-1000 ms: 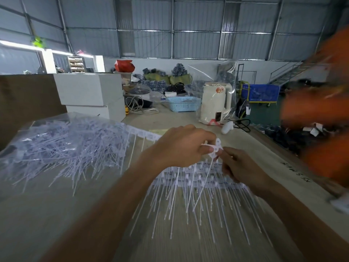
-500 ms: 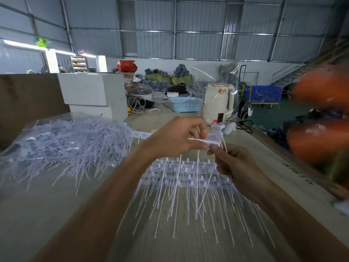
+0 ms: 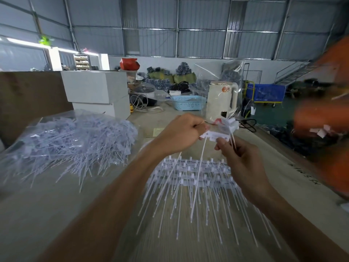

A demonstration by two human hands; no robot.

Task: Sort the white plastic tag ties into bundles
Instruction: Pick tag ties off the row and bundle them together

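At the far left of the bench you had a large loose heap of white tag ties, lying tangled in or on clear plastic wrap, none of it gathered or aligned as far as could be seen. Just right of that, your left hand was raised above the bench with its fingers curled, pinching the flat head end of a small bunch of ties. The thin tails of that bunch hung down between your hands toward the bench. Your right hand sat just beside and slightly below the left, its fingers curled too, pinching the tails a little under the heads; exactly how many ties you held could not be told. Directly beneath both hands lay the laid-out rows of ties, heads lined up in bands away from you and tails fanning toward you, which looked like strips not yet pulled apart or bundled. Farther back on the bench stood white boxes, a blue basket and a cream kettle. At the far right an orange blur was too smeared to identify. Judged from this, you were early in the work: one bunch was in hand, no finished bundle was visible, and the heap and the rows remained.
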